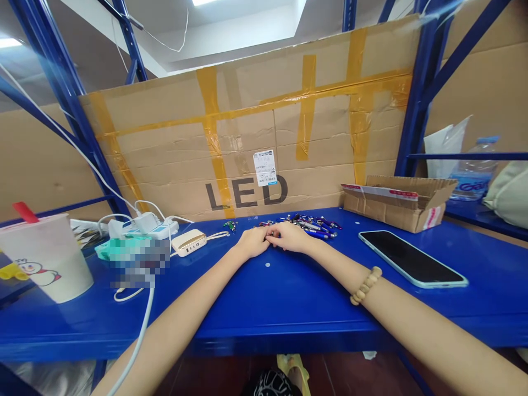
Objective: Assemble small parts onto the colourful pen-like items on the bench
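My left hand (253, 243) and my right hand (291, 237) meet over the middle of the blue shelf, fingertips together and fingers curled. Whatever lies between the fingers is too small and too covered to make out. Just behind and beside my right hand is a loose pile of small pen-like pieces (319, 233), mostly blue with shiny metal parts. Part of this pile is hidden by the hands. A smaller cluster of green and silver pieces (230, 225) lies to the left, beyond my left hand. My right wrist wears a beaded bracelet (366, 286).
On the blue shelf (264, 308), a phone (412, 258) and an open cardboard box (383, 207) are at right. A power bank (188, 243), a power strip with plugs (150, 224) and a drink cup (47, 258) stand left. A white cable crosses my left forearm. Cardboard (173, 165) walls the back.
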{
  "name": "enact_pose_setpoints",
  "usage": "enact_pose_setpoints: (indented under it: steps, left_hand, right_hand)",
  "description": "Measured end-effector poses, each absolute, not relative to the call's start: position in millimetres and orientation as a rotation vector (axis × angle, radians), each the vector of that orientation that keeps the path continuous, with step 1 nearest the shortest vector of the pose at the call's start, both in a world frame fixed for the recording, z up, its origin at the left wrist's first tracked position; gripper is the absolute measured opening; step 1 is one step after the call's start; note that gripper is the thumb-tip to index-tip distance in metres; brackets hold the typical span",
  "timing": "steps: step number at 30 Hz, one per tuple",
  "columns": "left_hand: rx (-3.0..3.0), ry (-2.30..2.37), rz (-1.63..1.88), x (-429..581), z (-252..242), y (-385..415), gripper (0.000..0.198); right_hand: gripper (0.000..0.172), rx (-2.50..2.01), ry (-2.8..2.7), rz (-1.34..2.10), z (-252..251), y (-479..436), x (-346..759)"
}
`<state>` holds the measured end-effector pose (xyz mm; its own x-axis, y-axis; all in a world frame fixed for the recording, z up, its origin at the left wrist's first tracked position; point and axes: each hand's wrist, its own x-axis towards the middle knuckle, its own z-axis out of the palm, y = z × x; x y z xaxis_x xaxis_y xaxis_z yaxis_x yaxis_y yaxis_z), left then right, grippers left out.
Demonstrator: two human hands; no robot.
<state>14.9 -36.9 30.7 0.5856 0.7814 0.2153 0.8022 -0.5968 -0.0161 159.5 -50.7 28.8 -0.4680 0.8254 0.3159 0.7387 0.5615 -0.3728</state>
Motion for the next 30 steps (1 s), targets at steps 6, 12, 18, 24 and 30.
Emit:
enact_pose_setpoints:
  steps: [6, 12, 18, 24, 30]
  left_hand:
    - [-2.701, -1.357, -0.283, 14.9, 29.3, -35.5, 0.027]
    - [-2.67, -1.369, -0.283, 15.6, 27.4, -34.3, 0.031]
    - [-2.664, -1.362, -0.264, 14.8, 28.2, -34.6, 0.031]
    - [-2.654, -1.345, -0.278, 14.0, 26.9, -34.1, 0.028]
    - [-2.653, -1.337, -0.286, 13.1, 26.3, -33.7, 0.027]
  right_hand:
    - [0.021, -1.297, -2.321, 0.205, 30.4, -51.5, 159.8]
    - [0.022, -1.329, -2.263, 0.109, 31.3, -52.4, 159.8]
    - [0.022, -1.308, -2.267, 0.102, 29.5, -51.4, 159.6]
    - [0.02, -1.285, -2.275, 0.124, 29.6, -51.0, 159.5]
    - [0.019, -1.307, -2.279, 0.192, 31.5, -53.9, 158.4]
